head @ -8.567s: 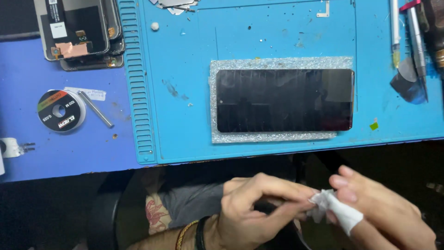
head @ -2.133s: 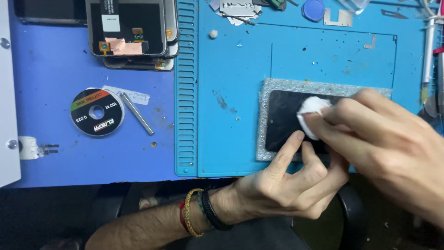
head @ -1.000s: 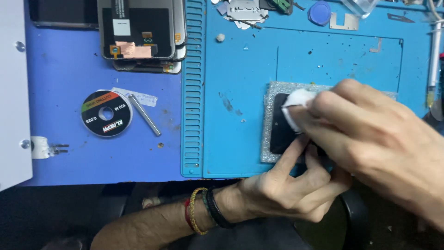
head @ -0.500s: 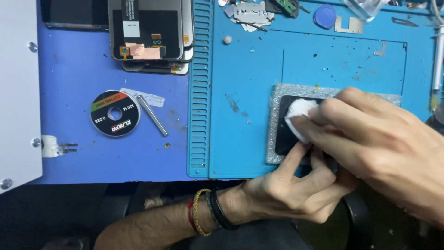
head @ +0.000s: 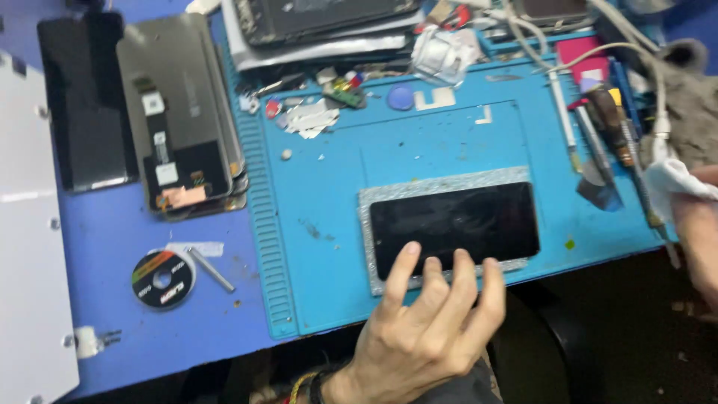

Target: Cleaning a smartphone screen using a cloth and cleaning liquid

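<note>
Two hands, left [head: 419,329] spread on black screen [head: 456,224], right [head: 699,224] pinching white cloth [head: 673,179]

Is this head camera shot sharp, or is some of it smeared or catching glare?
Head view: mostly soft with motion blur. The right hand holding the white cloth at the frame edge is smeared, and the left hand is slightly blurred. The black phone screen on the blue work mat shows faint, dull reflections, no harsh glare.

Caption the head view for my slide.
Left hand steadies a black phone screen on the blue mat; right hand holds a white cloth.
</note>
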